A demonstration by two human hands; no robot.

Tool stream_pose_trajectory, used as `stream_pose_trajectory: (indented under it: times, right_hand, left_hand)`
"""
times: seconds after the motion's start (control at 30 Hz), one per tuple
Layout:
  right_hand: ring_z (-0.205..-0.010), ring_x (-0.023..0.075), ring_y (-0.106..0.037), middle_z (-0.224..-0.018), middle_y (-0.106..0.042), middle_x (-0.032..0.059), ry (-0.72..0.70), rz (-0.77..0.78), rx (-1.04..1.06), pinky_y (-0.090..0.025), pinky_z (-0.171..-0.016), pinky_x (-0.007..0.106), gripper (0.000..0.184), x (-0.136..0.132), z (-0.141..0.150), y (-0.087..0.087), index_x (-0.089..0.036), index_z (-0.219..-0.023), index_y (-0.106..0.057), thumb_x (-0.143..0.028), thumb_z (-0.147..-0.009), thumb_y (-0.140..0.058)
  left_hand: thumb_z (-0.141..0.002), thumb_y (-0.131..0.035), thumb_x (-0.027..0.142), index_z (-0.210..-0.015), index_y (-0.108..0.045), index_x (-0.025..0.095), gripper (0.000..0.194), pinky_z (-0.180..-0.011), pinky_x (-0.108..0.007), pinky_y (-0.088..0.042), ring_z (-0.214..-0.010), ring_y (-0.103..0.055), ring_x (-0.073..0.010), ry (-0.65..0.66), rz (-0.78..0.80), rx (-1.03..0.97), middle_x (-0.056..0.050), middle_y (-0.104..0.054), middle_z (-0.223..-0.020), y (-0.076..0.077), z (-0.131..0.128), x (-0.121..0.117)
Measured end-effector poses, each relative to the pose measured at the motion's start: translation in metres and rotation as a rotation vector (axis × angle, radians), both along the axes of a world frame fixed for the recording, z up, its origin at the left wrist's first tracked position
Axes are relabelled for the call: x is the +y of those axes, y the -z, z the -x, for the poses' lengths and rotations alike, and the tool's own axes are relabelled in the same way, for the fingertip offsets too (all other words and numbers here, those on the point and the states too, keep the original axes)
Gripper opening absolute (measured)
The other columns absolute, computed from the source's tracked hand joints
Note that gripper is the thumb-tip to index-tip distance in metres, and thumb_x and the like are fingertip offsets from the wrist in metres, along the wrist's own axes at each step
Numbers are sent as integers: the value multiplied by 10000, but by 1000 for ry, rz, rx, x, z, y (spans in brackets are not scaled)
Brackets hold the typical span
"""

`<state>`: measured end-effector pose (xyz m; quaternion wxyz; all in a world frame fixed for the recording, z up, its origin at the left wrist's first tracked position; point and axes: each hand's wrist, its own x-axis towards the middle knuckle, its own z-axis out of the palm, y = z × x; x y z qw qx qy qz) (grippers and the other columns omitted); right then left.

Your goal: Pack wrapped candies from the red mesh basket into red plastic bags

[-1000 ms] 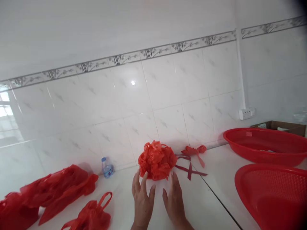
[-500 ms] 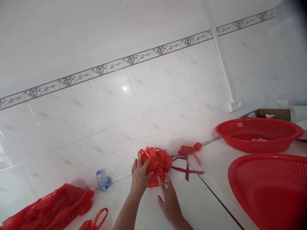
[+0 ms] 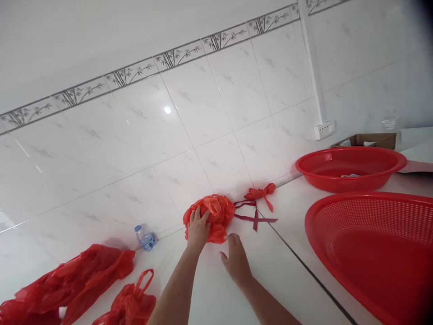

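A crumpled orange-red plastic bag [image 3: 221, 215] lies bunched on the white table against the tiled wall. Resting on its left side is my left hand [image 3: 199, 228], open, with fingers spread over the plastic. My right hand [image 3: 237, 259] is at the bag's near right edge, its fingers bent and the thumb held apart. Nothing shows between them; whether a fingertip touches the bag I cannot tell. Dark red ribbon strips [image 3: 256, 219] and a small knotted red bag [image 3: 260, 193] lie just right of the bunched bag.
On the right stand two red plastic baskets, an oval one [image 3: 348, 183] behind a larger one [image 3: 314, 216]. A cardboard box [image 3: 382, 140] is behind them. To the left are a small water bottle [image 3: 146, 239], a heap of red bags [image 3: 84, 275] and a red handled bag [image 3: 133, 302].
The bunched bag looks flatter and more compact. My right hand has drawn back slightly from its top to the near edge. The view has tilted downward.
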<state>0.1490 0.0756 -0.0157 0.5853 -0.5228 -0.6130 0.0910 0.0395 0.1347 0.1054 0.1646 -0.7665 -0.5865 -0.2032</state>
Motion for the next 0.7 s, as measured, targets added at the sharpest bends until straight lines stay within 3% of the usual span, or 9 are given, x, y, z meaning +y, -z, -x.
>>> stream_pose_trajectory:
  times: [0.07,0.13,0.3,0.43,0.53,0.7]
  right_hand:
    - [-1246,265,-443,-1414,-357,107,-5,-12,-49,-433,-988,416,639,-1,-2,-2,-254,-1297,-450,-52,-702,-564]
    - [-1316,283,-362,-1511,-227,76,-82,17,-124,-387,-1030,430,675,-1,-2,0,-277,-1316,-456,-58,-687,-567]
    - [-1254,259,-438,-1378,-451,97,-214,93,-114,-396,-1030,403,670,2,6,11,-190,-1341,-432,-23,-694,-485]
    - [-1043,216,-566,-1107,-582,72,-199,39,-23,-491,-880,353,460,-1,7,7,-201,-1079,-571,11,-701,-417]
    - [-886,193,-583,-939,-587,43,-135,25,-1,-506,-773,333,375,-4,4,0,-201,-924,-579,30,-690,-398]
    - [-861,175,-581,-934,-599,38,-110,47,61,-480,-751,288,495,-4,0,-1,-205,-1031,-585,59,-674,-367]
  left_hand:
    - [-831,-462,144,-1313,-494,289,505,-991,-523,-376,-1359,-253,-348,9,12,3,-112,-303,-1494,0,-1,-1]
    - [-832,-441,127,-1312,-495,288,509,-986,-520,-382,-1361,-252,-340,21,31,19,-111,-304,-1491,-1,0,-3]
    - [-792,-449,74,-1329,-470,311,587,-995,-507,-379,-1370,-246,-323,40,72,50,-93,-293,-1498,-2,3,-4]
    - [-770,-462,54,-1316,-482,314,605,-1014,-476,-374,-1378,-239,-304,48,72,58,-68,-299,-1501,0,3,-5]
    - [-767,-450,40,-1303,-500,301,598,-1026,-461,-369,-1374,-256,-292,68,63,66,-72,-316,-1494,-1,2,-6]
    - [-779,-398,6,-1304,-507,289,606,-1013,-449,-392,-1363,-285,-283,88,41,90,-85,-346,-1475,-2,4,-4]
